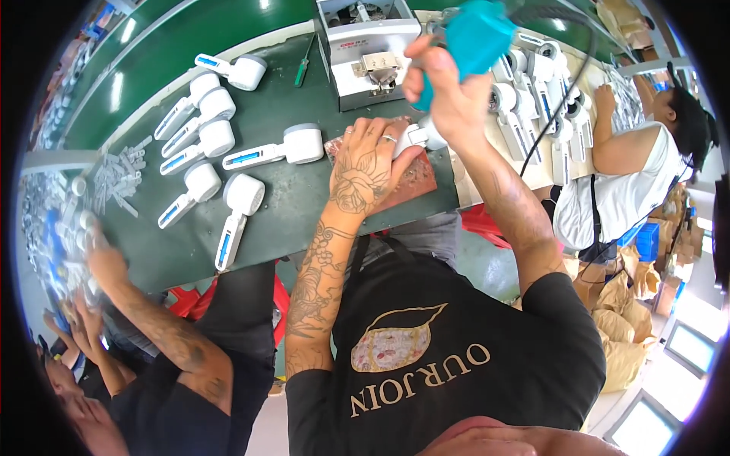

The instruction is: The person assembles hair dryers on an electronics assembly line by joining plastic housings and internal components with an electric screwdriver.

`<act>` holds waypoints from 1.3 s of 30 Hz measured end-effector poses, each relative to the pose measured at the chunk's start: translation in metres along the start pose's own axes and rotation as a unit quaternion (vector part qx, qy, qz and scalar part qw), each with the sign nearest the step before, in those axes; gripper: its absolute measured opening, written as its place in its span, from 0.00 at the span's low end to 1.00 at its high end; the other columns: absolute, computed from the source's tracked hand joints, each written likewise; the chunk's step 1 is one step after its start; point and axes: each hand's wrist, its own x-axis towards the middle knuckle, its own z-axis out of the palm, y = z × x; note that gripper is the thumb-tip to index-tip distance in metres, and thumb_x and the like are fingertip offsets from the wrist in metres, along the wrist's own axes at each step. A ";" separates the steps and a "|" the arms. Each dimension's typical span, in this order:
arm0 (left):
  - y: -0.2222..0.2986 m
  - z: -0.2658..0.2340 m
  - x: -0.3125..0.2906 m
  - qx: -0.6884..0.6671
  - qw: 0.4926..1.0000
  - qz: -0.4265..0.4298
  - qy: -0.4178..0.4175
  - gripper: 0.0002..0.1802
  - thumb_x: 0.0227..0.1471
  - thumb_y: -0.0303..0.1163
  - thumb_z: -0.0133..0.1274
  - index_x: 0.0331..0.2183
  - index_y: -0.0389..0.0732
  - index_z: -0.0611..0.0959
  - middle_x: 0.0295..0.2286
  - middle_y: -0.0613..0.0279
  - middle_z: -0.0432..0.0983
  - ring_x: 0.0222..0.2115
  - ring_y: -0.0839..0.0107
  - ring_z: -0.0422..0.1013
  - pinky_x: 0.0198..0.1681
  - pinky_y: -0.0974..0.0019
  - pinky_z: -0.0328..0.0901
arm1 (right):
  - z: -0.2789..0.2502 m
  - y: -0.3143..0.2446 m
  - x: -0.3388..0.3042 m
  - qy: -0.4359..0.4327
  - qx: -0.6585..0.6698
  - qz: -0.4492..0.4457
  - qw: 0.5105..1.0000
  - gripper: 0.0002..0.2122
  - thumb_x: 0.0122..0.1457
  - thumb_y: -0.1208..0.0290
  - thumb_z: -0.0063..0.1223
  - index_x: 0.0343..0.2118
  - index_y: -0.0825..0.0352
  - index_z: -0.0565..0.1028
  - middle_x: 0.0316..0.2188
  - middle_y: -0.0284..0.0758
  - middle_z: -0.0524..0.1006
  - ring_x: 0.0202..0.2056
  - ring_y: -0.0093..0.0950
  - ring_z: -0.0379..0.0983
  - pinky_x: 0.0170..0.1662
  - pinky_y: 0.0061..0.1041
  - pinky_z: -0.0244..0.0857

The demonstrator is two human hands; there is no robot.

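1. The right hand (pixel 456 95) holds the teal tool (pixel 477 38); its grip is wrapped round the body, seemingly for firm control, and blur hides the exact finger contact
2. The white part (pixel 414 137) is on or just over the red pad (pixel 414 182), beside the left thumb and below the tool, a place that probably suits work from above
3. The left hand (pixel 365 148) lies palm down, fingers side by side and thumb spread towards the white part, perhaps to steady it; whether this grip pinches anything is impossible to tell, as the palm hides what is beneath
4. The pad rests on the green desk (pixel 281 194) right in front of the person, likely to cushion or protect the work
5. The black cable (pixel 547 14) runs off to the right of the tool, so it hangs away from the left hand
6. Left of the pad, one shower head (pixel 304 143) lies with its round end nearest the left hand, probably for easy reach; others lie farther left, spaced so that each can be lifted singly
7. More shower heads (pixel 525 99) crowd together at the right, seemingly to save room
8. The grey machine (pixel 366 93) and green screwdriver (pixel 302 72) sit beyond the hands, leaving the near side free for the forearms
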 end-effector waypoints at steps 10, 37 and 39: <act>0.003 0.000 0.001 -0.022 1.000 -0.015 -0.016 0.24 0.56 0.44 0.60 0.51 0.42 0.82 0.42 0.57 0.76 0.44 0.54 0.70 0.49 0.52 0.66 | -0.018 0.002 -0.017 -0.001 0.015 0.006 1.000 0.20 0.68 0.56 0.55 0.40 0.74 0.72 0.20 0.33 0.70 0.22 0.24 0.67 0.28 0.26 0.64; 0.002 -0.005 -0.002 -0.009 1.000 0.001 0.025 0.20 0.55 0.37 0.55 0.48 0.40 0.82 0.41 0.56 0.75 0.43 0.53 0.69 0.50 0.50 0.64 | 0.024 0.030 0.037 -0.018 0.039 -0.111 0.993 0.18 0.67 0.58 0.57 0.37 0.72 0.71 0.21 0.33 0.72 0.22 0.24 0.68 0.26 0.26 0.66; 0.004 -0.005 -0.001 -0.009 1.000 0.005 0.025 0.20 0.54 0.37 0.56 0.48 0.40 0.82 0.40 0.55 0.75 0.43 0.54 0.69 0.49 0.51 0.65 | 0.025 0.031 0.035 -0.004 0.058 -0.062 0.996 0.17 0.68 0.58 0.57 0.36 0.71 0.71 0.21 0.33 0.72 0.21 0.24 0.68 0.26 0.25 0.65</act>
